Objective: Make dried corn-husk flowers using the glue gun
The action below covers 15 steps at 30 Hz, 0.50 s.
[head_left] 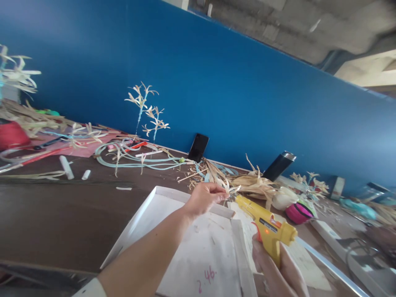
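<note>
My left hand (204, 198) reaches out over a white tray (145, 218) and pinches a small dried straw flower piece (230, 189) at its fingertips. My right hand (276, 270) grips a yellow hot glue gun (267, 227) by its handle, finger at the orange trigger. The gun's nozzle points up and left, almost touching the straw piece. Both hands are closed.
A brown table (62, 214) carries straw scraps (253, 183), pale blue tubing (130, 159), glue sticks (66, 167), straw flower stems (148, 111), a black phone (198, 147) leaning on the blue wall, a dark flask (279, 165) and a pink ball (298, 212).
</note>
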Each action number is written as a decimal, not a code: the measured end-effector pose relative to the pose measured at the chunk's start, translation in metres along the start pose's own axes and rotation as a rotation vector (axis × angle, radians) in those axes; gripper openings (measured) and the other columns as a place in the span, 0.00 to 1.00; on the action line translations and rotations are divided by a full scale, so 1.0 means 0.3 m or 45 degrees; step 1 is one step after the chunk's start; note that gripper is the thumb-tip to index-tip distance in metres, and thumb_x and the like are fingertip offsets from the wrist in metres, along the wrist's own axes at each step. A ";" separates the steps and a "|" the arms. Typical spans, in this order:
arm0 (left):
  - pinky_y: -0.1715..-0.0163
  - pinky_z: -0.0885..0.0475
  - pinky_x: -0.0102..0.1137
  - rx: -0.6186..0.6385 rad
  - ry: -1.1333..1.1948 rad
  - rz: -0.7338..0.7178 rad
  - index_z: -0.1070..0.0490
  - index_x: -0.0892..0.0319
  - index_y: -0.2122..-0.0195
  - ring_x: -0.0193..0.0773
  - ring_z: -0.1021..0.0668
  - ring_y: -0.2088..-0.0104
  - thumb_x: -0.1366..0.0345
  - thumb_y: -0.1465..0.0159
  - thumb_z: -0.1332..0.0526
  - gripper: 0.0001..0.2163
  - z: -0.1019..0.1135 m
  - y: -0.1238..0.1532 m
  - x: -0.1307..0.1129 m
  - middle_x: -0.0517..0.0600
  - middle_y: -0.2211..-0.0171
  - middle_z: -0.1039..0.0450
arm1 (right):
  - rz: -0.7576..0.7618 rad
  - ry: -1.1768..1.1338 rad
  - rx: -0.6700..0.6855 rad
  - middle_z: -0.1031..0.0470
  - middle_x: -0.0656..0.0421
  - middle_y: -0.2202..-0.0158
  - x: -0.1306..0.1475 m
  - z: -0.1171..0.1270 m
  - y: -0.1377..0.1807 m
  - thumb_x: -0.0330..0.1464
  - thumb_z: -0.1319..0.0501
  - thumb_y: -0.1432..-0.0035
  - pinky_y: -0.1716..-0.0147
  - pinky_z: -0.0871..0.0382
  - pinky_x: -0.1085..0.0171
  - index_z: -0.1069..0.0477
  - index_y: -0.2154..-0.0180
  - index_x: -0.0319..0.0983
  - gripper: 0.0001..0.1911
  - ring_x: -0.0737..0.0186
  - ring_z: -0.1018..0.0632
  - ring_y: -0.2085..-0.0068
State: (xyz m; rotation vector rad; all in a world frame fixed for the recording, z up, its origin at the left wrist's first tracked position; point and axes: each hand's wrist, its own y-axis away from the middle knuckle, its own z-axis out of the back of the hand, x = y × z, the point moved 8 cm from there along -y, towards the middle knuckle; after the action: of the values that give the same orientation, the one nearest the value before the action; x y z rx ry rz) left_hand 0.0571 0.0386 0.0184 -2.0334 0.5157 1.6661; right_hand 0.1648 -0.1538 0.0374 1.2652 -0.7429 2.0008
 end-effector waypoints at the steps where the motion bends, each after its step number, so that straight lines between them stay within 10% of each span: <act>1: 0.72 0.35 0.26 -0.002 0.000 -0.004 0.24 0.63 0.71 0.32 0.29 0.74 0.55 0.55 0.32 0.16 0.001 0.000 -0.001 0.49 0.76 0.27 | 0.006 -0.012 0.003 0.28 0.60 0.72 0.004 -0.002 0.001 0.48 0.37 0.54 0.73 0.38 0.68 0.28 0.64 0.38 0.21 0.60 0.30 0.69; 15: 0.69 0.32 0.28 0.020 -0.025 -0.046 0.23 0.63 0.70 0.34 0.27 0.71 0.54 0.54 0.33 0.17 -0.001 0.001 -0.008 0.51 0.72 0.25 | -0.052 -0.161 0.019 0.33 0.61 0.81 -0.028 0.005 -0.007 0.48 0.37 0.54 0.81 0.41 0.66 0.28 0.65 0.39 0.20 0.62 0.33 0.78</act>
State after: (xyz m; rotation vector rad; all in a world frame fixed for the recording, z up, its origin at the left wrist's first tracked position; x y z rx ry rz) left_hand 0.0567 0.0380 0.0209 -2.0019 0.4812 1.6544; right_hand 0.1701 -0.1554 0.0305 1.4145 -0.7570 1.9108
